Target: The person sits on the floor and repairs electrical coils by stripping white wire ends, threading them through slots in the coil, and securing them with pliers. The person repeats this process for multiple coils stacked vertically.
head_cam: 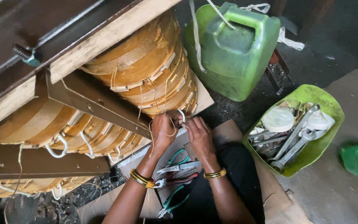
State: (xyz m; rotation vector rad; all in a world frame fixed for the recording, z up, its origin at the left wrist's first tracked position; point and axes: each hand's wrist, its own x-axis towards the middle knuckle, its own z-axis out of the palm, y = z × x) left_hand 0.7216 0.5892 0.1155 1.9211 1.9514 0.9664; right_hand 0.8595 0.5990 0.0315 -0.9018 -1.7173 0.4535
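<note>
Both hands up against the lower edge of a large wound coil (146,70), tan paper-wrapped layers stacked in rings, held in a dark metal and wood frame (96,103). Left hand (163,129) curled, fingertips pinched on a thin pale cord (171,124) hanging from the windings; right hand (199,135) just beside it, fingers bent and pressed to the same spot at the coil's edge, touching a white sleeved lead (182,115); exact grip of the right hand not clear. Gold bangles on both wrists. Directly below the wrists, on the lap over flat brown cardboard (224,132), several pliers and cutters (175,166) with teal and red handles, lying loose and crossed. Behind the coil, to the right, a green plastic jerrycan (233,54), scuffed and grimy, moulded handle on top, white strip of cloth over it. Further right, well apart from the hands, a lime-green plastic basin (330,103) holding steel spanners (295,141) and rolls of white tape (278,119). Floor dark, dusty concrete.
</note>
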